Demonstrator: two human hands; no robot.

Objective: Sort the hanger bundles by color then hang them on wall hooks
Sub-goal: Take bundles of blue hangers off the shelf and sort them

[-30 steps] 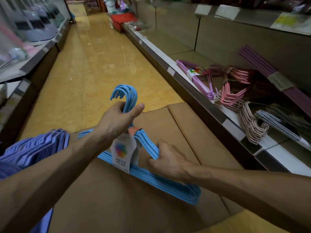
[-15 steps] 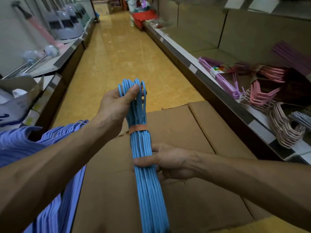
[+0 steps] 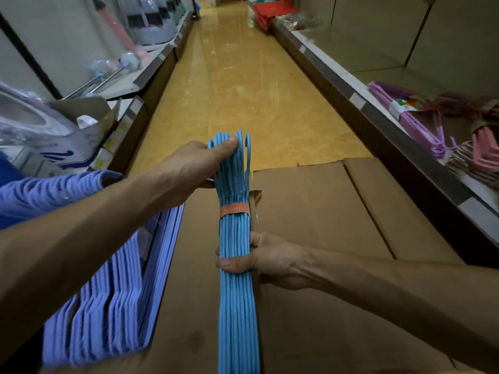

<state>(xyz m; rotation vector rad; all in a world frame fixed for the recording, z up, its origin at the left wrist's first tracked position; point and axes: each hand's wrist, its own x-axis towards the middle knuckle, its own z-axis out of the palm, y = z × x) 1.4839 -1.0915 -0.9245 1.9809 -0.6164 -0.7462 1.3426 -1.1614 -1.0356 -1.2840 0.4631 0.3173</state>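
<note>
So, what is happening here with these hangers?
A person stands in a shop aisle and holds a blue hanger bundle edge-on over a cardboard box. The left hand grips the hooks at the top, and the right hand grips the middle. A purple bundle hangs by the left arm. Pink and purple bundles lie on the right shelf. Nothing hangs on wall hooks yet.

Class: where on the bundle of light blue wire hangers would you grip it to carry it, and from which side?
Grip the light blue wire hanger bundle just below its orange paper band, coming from the right as the right hand does. There the wires run straight and packed, so fingers wrap fully round.
</note>
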